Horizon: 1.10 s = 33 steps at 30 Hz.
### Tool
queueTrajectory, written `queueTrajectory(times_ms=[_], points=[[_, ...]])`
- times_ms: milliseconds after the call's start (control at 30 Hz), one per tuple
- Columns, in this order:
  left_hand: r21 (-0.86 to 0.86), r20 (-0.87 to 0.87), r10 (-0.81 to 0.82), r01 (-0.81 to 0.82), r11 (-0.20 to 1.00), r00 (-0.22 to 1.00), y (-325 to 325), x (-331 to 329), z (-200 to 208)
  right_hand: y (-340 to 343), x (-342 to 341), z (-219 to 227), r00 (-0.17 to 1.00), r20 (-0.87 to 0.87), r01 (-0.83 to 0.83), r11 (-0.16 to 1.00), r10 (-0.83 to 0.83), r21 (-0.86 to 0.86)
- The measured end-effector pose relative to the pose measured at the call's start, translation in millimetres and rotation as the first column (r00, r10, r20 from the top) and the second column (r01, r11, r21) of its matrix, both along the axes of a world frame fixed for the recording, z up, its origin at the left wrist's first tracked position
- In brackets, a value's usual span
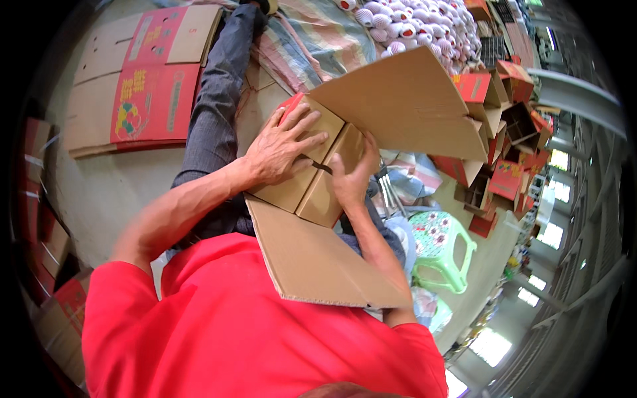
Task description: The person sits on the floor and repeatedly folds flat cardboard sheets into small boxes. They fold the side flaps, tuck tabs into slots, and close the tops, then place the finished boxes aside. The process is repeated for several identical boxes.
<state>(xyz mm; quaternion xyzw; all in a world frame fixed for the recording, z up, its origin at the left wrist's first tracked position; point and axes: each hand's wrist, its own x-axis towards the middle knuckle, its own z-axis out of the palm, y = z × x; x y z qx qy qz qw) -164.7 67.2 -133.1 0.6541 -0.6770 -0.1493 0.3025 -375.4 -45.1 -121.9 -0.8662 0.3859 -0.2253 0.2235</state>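
A brown cardboard box with some red on its far left side lies over my lap. Its two narrower flaps are folded in and meet along a seam, where a dark slot shows. One wide flap sticks out at the far right. The other wide flap leans toward my chest. My left hand is open, with its fingers spread on the left folded flap. My right hand rests on the right folded flap, thumb apart from the fingers. What the box contains is hidden.
Flattened red and brown cartons lie at left. Fruit in white foam nets is heaped at the far side. Open cartons pile up at right, near a green plastic stool. A striped sheet covers the floor ahead.
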Motion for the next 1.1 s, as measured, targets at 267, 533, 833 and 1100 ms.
queueTrajectory(times_ms=[267, 533, 833, 1100], points=[[-0.057, -0.044, 0.011, -0.014, 0.998, 0.999, 10, -3, -17, 6, -53, -60, 0.93, 0.118, 0.288, 0.889, -0.349, 0.356], [-0.123, -0.007, -0.02, 0.019, 0.992, 1.0, -9, 7, -23, -11, -45, -76, 0.865, 0.157, 0.306, 0.749, -0.477, 0.588], [-0.038, -0.098, -0.103, 0.1, 0.994, 0.99, -11, 20, -16, 19, -35, -48, 0.841, 0.283, 0.17, 0.722, -0.462, 0.671], [-0.219, -0.156, -0.134, 0.099, 0.971, 0.979, -15, 16, -7, 13, -64, -86, 0.86, 0.193, 0.314, 0.788, -0.473, 0.53]])
